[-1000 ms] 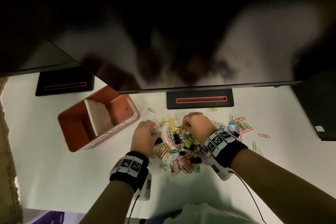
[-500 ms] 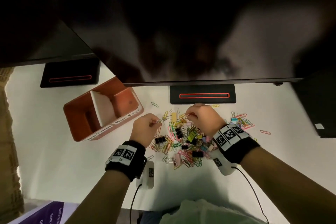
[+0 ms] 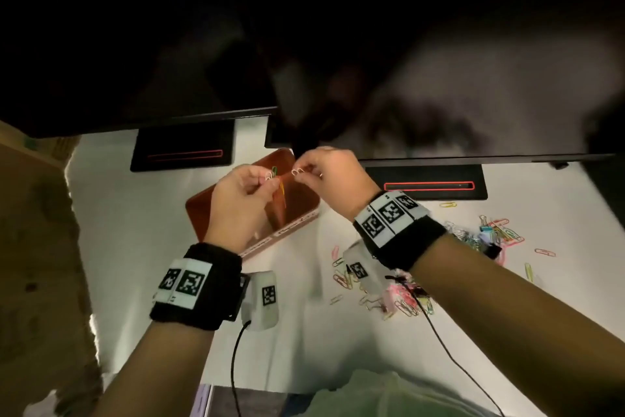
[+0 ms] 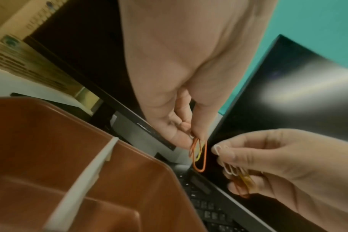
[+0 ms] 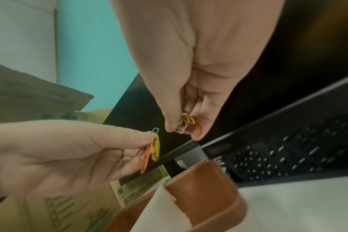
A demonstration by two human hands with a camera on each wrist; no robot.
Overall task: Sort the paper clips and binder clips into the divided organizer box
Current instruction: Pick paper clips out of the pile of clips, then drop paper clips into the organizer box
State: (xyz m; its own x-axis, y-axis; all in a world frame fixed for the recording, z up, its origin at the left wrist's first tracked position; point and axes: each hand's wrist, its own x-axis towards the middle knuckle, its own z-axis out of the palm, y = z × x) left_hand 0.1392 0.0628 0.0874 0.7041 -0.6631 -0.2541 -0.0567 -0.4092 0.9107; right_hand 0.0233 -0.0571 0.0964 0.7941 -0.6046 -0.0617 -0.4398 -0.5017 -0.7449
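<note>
pinching several paper clips each, both hands [image 3: 236,193] [image 3: 333,176] hover over one two-compartment organizer box [image 3: 301,213].

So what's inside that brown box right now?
The organizer box shows a white divider and bare brown floor; no clips visible inside. In the head view the left hand covers much of it, so some corners stay unseen.

The scene is dimly lit. The white worktop [image 3: 142,247] is brightened unevenly, while the monitor [image 3: 439,61] is left nearly black with a smeared pale reflection. Motion blur is seen in both wrist views, and straight edges are bent toward the frame borders.
</note>
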